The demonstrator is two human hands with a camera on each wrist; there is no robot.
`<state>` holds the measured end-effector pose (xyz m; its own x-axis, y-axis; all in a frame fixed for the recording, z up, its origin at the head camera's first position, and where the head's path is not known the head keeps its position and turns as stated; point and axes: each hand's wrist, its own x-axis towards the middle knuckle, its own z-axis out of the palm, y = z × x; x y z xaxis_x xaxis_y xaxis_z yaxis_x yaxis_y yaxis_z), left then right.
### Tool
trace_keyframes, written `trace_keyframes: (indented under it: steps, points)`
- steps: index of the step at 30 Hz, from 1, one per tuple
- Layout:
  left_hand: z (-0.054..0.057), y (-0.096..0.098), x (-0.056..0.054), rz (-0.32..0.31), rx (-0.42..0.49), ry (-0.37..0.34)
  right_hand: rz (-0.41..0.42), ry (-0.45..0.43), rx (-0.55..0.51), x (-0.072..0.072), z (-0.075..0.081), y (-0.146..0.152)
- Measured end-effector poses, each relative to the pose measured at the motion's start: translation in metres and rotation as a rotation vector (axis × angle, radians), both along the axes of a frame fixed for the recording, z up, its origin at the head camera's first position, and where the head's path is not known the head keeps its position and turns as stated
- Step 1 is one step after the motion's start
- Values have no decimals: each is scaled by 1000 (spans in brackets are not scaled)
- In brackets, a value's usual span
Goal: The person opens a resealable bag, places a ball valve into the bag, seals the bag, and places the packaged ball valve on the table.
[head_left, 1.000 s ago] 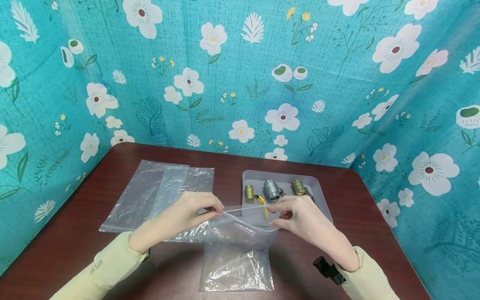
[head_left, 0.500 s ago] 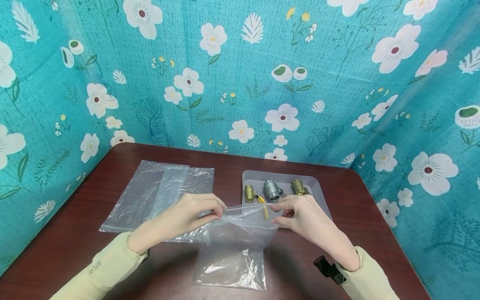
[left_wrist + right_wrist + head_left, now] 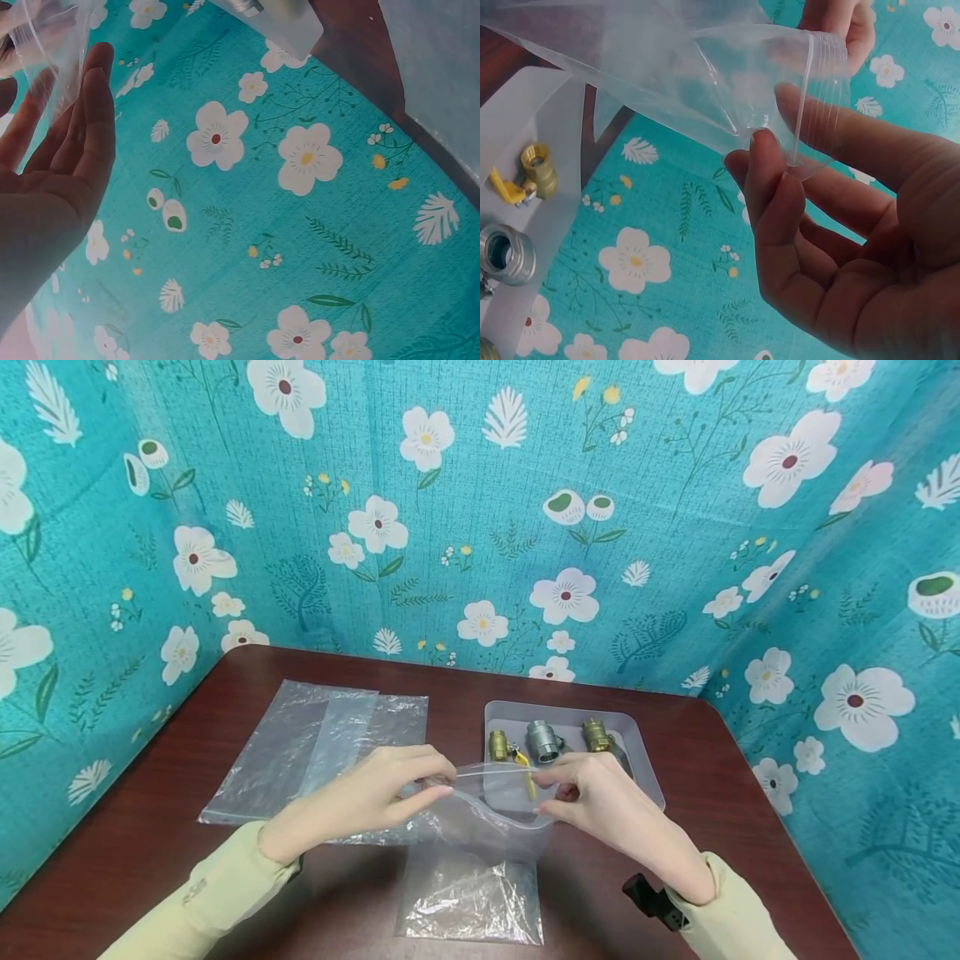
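Observation:
A clear zip-lock bag [image 3: 472, 893] hangs between both hands, its mouth parted and its lower end trailing over the table. At the left end of the mouth, the left hand [image 3: 375, 789] holds the rim between thumb and fingers. The right hand [image 3: 600, 789] grips the opposite end, thumb and index finger apart along the two edges. In the right wrist view, curled fingers of the right hand [image 3: 840, 247] hold the bag [image 3: 705, 82] near its zip strip. The left wrist view catches the left hand [image 3: 67, 157] beside the film, fingers fairly straight.
Behind the right hand stands a grey plastic tray [image 3: 645, 752]. It holds a small brass valve [image 3: 498, 745] with a yellow lever, a silver valve [image 3: 542, 739] and another brass valve [image 3: 596, 735]. Flat clear bags [image 3: 277, 752] lie at left on the brown table [image 3: 337, 910].
The bag's mouth narrowed half a second ago and is now spread wider. Its lower end swung left, then back right. The left thumb and fingers have parted at the rim.

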<state>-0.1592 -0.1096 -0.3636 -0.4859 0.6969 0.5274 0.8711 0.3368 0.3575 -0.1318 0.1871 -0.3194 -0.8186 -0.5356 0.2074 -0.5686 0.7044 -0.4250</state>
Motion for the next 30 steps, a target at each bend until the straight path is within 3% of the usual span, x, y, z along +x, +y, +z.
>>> trace_keyframes:
  steps: [10,22,30]
  points:
    - [17,14,-2,145,-84,37,46,24,28,3,1,-9]
    - [24,16,2,246,-219,-118,65,8,29,1,0,-9]
    - [26,17,7,251,-251,-165,70,-12,25,0,1,-8]
